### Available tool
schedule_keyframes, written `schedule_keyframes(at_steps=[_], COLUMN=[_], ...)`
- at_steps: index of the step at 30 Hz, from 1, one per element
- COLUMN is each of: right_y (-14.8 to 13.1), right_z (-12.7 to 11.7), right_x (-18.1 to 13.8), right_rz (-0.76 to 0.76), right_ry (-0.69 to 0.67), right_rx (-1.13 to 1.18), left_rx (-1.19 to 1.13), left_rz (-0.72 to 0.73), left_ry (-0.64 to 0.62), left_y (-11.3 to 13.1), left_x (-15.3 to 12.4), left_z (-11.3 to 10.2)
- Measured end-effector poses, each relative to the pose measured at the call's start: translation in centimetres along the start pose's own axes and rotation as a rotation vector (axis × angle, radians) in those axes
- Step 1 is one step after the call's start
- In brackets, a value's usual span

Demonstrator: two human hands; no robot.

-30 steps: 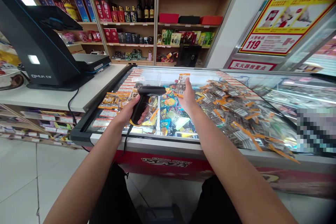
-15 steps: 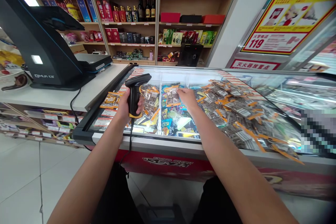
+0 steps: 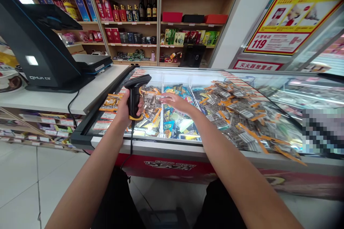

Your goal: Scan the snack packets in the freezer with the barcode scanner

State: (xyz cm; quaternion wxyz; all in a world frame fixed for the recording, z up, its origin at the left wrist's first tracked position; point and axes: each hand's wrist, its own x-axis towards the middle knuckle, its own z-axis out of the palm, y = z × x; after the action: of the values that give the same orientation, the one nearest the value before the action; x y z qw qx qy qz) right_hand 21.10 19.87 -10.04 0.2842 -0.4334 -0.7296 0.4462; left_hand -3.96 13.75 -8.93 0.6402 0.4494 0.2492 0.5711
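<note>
In my left hand (image 3: 124,109) is a black barcode scanner (image 3: 133,100) with yellow trim, gripped by its handle and held upright over the freezer's left end. Its cable (image 3: 132,137) hangs down the freezer front. My right hand (image 3: 176,102) has its fingers stretched out to the left, above the glass and beside a small pile of clear, orange-edged snack packets (image 3: 152,101). It holds nothing; whether the fingertips touch a packet I cannot tell. A larger pile of similar packets (image 3: 242,109) spreads over the glass at right. Colourful bags (image 3: 172,123) lie inside the freezer.
On the left counter (image 3: 88,96) stand a dark checkout machine (image 3: 45,53) and a flat scale (image 3: 91,63). Shelves (image 3: 131,23) of boxes and bottles line the back. Some packets overhang the freezer's front edge (image 3: 285,157) at right.
My right hand has moved left from the freezer's middle to the left pile and let go of the snack packet it held. The scanner stays in my left hand; the view shifted slightly.
</note>
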Motion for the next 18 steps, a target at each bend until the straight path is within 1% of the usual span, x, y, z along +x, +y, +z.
schedule_keyframes(at_steps=[1,2,3,5,6,7,8,9,10,12,14,16,18], right_y=[0.2,0.4,0.7,1.5,1.9,2.4,2.8,3.2,3.5,3.9,4.1,4.2,4.1], right_z=[-0.4,-1.0,-1.8,-3.7,-4.8,-5.8,-6.7,-7.4,-8.0,-8.4,-8.4,-8.1,-7.8], right_x=[0.1,0.0,0.0,-0.5,-0.8,-1.2,-1.5,-1.8,-2.1,-2.3,-2.3,-2.3,-2.2], right_rz=[-0.006,-0.007,-0.001,0.051,0.107,0.196,0.310,0.431,0.543,0.692,0.732,0.720,0.661], right_ry=[0.034,0.111,0.231,0.544,0.700,0.817,0.885,0.898,0.875,0.777,0.733,0.765,0.833], right_rx=[-0.041,-0.114,-0.223,-0.504,-0.640,-0.736,-0.796,-0.826,-0.838,-0.841,-0.847,-0.854,-0.863], left_rx=[0.004,0.007,0.012,0.023,0.029,0.034,0.037,0.038,0.037,0.033,0.029,0.028,0.034], left_rz=[0.002,0.006,0.010,0.020,0.023,0.025,0.026,0.026,0.025,0.021,0.017,0.016,0.018], left_ry=[-0.005,-0.011,-0.018,-0.024,-0.024,-0.025,-0.026,-0.027,-0.028,-0.030,-0.023,-0.022,-0.033], left_y=[0.0,-0.1,-0.1,-0.2,-0.2,-0.2,-0.2,-0.2,-0.2,-0.2,-0.2,-0.2,-0.2], left_x=[0.0,0.0,0.0,0.0,0.0,0.0,0.0,0.0,0.0,0.0,0.0,0.0,0.1], left_z=[-0.1,-0.2,-0.2,-0.3,-0.4,-0.4,-0.3,-0.3,-0.3,-0.2,-0.2,-0.2,-0.2])
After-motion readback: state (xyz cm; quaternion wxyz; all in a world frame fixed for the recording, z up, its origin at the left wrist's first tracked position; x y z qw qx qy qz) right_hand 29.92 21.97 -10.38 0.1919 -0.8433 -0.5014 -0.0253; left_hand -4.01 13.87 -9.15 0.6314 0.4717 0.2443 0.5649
